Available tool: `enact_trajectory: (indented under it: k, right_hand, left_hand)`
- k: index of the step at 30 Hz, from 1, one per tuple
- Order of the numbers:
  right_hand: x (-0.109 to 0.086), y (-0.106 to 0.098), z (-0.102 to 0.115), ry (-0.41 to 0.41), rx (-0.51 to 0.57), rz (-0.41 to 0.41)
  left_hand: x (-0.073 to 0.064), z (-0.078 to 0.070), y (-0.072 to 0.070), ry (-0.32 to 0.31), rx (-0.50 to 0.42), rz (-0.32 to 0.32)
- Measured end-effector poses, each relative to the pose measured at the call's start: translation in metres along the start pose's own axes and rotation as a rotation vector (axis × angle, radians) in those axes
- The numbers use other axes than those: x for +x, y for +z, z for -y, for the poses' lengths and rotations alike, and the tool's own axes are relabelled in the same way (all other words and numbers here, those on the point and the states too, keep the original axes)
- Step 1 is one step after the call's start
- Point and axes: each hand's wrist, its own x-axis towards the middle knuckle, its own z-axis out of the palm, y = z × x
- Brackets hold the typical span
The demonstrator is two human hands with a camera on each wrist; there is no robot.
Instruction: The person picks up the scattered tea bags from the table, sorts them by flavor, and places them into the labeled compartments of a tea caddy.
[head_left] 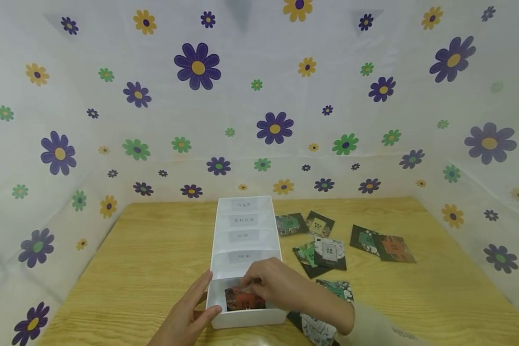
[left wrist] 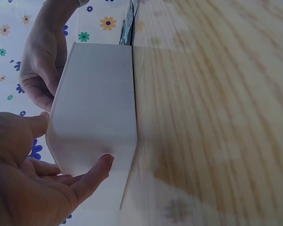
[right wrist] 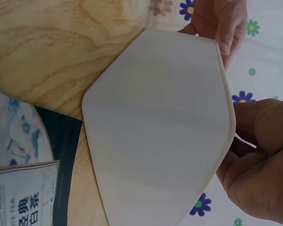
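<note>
A long white divided box [head_left: 247,318] stands on the table, with printed labels on its dividers. My left hand [head_left: 190,307] holds its near left corner, thumb at the front rim and fingers along the side wall; the left wrist view shows these fingers [left wrist: 92,176] against the white wall. Inside the nearest compartment is a dark tea packet [head_left: 245,302] with a red label. From above, my right hand [head_left: 281,283] reaches in and pinches this packet's upper edge. In the right wrist view the box wall [right wrist: 155,127] hides most of the right fingertips.
Tea packets lie right of the box: a white-labelled one [head_left: 330,253] on a green one, a yellow-labelled one [head_left: 320,225], and an orange-labelled one [head_left: 394,248] overlapping another. More packets [head_left: 317,331] lie partly under the right forearm. A flowered curtain [head_left: 242,120] surrounds the table [head_left: 155,250].
</note>
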Motion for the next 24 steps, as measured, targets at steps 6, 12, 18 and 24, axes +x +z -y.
enact_trajectory:
  k: [6, 12, 18, 24]
  right_hand:
    - [-0.008, 0.002, 0.003, -0.021, -0.095, -0.056]
    - [-0.011, 0.004, 0.000, -0.067, -0.259, -0.164]
    - [-0.014, -0.005, -0.006, -0.005, -0.194, -0.163]
    - [-0.023, -0.024, -0.024, 0.077, -0.016, -0.222]
  left_hand:
    - [0.000, 0.002, -0.001, 0.051, 0.016, -0.018]
    - [0.001, -0.003, -0.002, -0.063, -0.018, 0.016]
    - [0.001, -0.006, -0.002, -0.109, -0.035, 0.025]
    - [0.002, -0.006, -0.002, -0.095, -0.030, 0.026]
